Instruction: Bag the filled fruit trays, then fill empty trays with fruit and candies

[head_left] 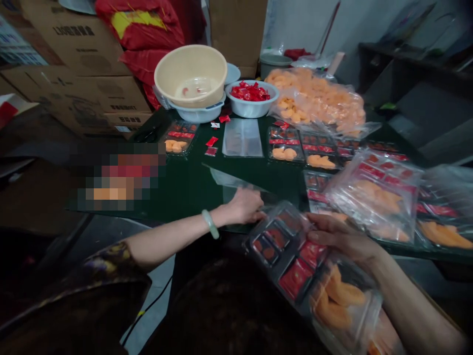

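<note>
My left hand (244,206), with a pale green bangle at the wrist, is closed at the near edge of the table. Its curled fingers pinch a thin clear plastic bag (229,178), part of which spreads out behind the hand. My right hand (338,235) grips a clear-lidded plastic food tray (288,256), tilted over my lap. Through the tray's cover show small compartments of reddish-brown pieces, red sachets (295,278) and orange curved pieces (340,296). The fingers beneath the tray are hidden.
On the dark green table (185,190) lie a stack of flat clear bags (242,138), several packed trays (320,148) and bagged trays (384,192). Behind stand a cream basin (190,74), a bowl of red sachets (251,93) and a big bag of orange pieces (318,98). Cardboard boxes (84,88) rise left.
</note>
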`<state>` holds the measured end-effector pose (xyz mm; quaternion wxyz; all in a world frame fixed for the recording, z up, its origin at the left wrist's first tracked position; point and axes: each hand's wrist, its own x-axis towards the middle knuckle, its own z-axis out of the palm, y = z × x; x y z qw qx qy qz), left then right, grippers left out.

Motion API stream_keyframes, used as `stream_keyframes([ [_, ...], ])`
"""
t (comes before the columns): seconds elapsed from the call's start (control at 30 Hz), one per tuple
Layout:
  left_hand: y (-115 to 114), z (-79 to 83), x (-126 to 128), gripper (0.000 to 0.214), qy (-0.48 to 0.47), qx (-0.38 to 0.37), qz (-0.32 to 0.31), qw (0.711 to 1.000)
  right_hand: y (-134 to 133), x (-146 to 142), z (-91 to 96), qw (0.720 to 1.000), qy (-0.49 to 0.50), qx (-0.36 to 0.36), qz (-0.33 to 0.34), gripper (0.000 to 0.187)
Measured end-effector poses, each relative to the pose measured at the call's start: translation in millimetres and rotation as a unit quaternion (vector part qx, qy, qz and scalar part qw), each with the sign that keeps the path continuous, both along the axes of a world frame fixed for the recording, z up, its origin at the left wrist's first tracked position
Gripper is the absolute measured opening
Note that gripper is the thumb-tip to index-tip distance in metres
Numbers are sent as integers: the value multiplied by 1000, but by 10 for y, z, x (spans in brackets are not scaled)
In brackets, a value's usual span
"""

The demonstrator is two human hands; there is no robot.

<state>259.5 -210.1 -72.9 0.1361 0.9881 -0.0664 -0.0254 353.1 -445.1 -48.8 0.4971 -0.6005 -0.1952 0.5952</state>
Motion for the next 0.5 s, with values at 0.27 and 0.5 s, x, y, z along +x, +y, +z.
stream_keyframes([
  [0.27,316,77,278,27,108,-125,-145,976,180,-45,-222,996,37,1,82,35],
  [0.5,421,140,154,18,109,-182,-192,958,17,-65,-199,998,51,-18,-12,38],
])
